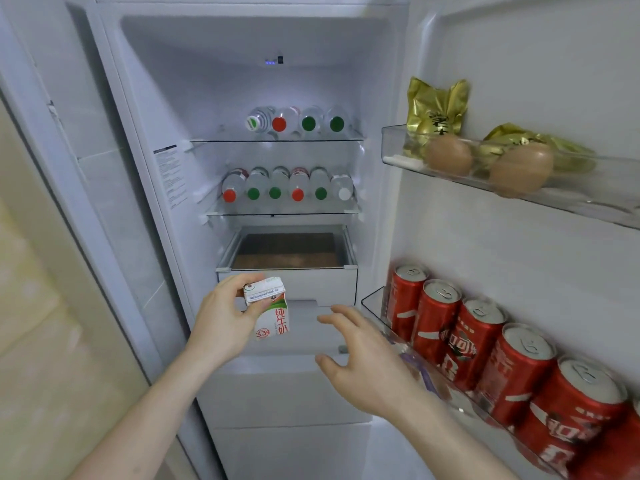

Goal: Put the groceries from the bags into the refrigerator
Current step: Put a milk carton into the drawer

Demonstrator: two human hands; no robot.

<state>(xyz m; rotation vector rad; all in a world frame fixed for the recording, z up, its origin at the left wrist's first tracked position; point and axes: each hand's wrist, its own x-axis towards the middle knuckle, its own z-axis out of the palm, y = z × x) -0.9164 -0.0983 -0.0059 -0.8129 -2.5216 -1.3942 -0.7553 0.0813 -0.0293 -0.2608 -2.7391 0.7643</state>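
While the refrigerator stands open, the left hand pinches a small white milk carton with red lettering before the drawer; the right hand hovers beside, fingers spread, holding nothing.

Left hand grips milk carton by its top, before the open refrigerator drawer. Right hand spread, holding nothing. Bottles on shelves; red cans, eggs in door racks.

The left hand, its forearm reaching toward one o'clock, pinches something by its top; the right hand, fingers spread and relaxed, points toward eleven o'clock.
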